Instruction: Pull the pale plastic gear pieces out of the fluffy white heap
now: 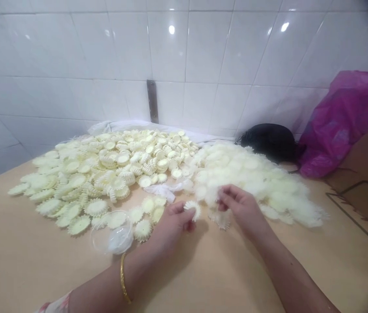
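My left hand pinches a small cream flower-shaped plastic piece between thumb and fingers. My right hand is closed in a pinch at the near edge of a fluffy pile of thin white fringed discs, holding one of them. A loose fringed disc lies on the table just under that hand. To the left spreads a large heap of cream toothed flower pieces.
A small clear plastic container sits on the tan table near my left wrist. A black bag and a magenta plastic bag lie at the back right by the white tiled wall. A brown board stands at right.
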A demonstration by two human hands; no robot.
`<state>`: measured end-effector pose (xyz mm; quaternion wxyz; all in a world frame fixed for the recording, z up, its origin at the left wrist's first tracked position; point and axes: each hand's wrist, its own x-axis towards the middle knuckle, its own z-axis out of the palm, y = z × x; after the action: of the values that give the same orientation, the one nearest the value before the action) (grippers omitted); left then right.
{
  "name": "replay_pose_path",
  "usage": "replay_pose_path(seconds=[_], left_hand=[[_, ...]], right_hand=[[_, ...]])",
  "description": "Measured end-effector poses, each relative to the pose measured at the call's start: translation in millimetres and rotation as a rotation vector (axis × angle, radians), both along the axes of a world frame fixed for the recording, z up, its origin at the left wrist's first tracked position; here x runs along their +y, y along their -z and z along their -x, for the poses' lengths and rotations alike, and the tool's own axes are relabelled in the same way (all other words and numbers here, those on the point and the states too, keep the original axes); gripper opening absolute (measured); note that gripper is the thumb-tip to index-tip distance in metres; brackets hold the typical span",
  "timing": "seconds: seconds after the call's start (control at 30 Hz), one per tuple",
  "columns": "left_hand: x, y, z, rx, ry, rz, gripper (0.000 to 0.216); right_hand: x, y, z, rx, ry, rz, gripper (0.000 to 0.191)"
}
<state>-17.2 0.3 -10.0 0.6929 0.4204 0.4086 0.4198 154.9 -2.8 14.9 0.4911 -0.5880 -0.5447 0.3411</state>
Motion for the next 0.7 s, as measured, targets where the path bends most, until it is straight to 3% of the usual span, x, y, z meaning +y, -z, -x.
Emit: replay_pose_path(seconds=[0.13,0.2,0.43,0.57,0.7], left_hand=[[0.9,1.4,0.1,0.017,-0.001,-0.012,0.021],[0.1,-1.3,-0.7,0.014,-0.02,-0.005,0.02],[-2.6,-8.6,-3.2,-0.126,-0.047,0.051,0.015],[-1.5,-10.0,-4.1,-0.227,0.051,0.066,0.019],[-0.2,-12.3,-4.8,-0.246,0.092,0.133,0.035]], right_hand=[[-2.1,0.2,-2.2,-0.362,0.249,-0.138,0.023],[-6.2,-2.7,2.5,-0.386,0.274,-0.228,0.022],[-22.0,-5.7,30.1,-0.036,-0.221,-0.056,0.018],[-21.1,0.2,33.4,0.121,-0.32,0.01,0.018],[-20.0,2.3,31.3,0.116,-0.313,0.027,0.016]])
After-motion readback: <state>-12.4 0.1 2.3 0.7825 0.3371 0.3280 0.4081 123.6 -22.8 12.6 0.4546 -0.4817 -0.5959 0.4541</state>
